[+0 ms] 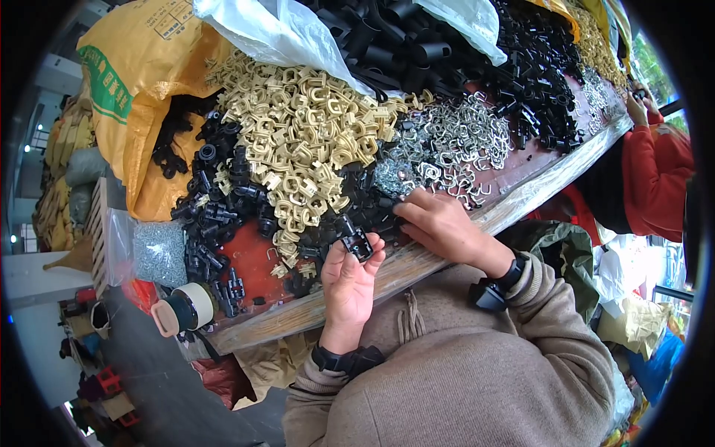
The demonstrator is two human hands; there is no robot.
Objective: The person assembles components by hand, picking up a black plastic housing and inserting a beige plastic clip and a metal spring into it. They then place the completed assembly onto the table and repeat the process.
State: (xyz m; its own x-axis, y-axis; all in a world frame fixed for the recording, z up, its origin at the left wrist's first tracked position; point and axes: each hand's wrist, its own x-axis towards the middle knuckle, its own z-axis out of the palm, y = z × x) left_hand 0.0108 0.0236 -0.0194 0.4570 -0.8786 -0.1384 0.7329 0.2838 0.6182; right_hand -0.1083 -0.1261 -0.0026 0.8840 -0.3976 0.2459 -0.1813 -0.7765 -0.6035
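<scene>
Near one cream heap point(298, 127) are two hands point(348, 289) and one held black fitting point(357, 243); to its left, one spool point(180, 310), one grey-filled bag point(160, 254).

brown knit top point(454, 380), drawstring point(410, 319), 2 black wristbands point(345, 362)

— What stands at the upper left?
— A yellow sack point(145, 71) with a green band, its mouth gaping. Clear plastic point(279, 37) lies to its right.
— And below the sack?
— A bag of grey bits point(160, 254), then a spool point(191, 307) with a pale pink end, near a corner of the tabletop point(252, 257).
— Anyone else there?
— A co-worker point(659, 167) in red, by the tabletop's far right end.
— Toward the edges?
— Blue plastic point(658, 366) at the lower right, piled sacks point(63, 167) at the far left.
</scene>
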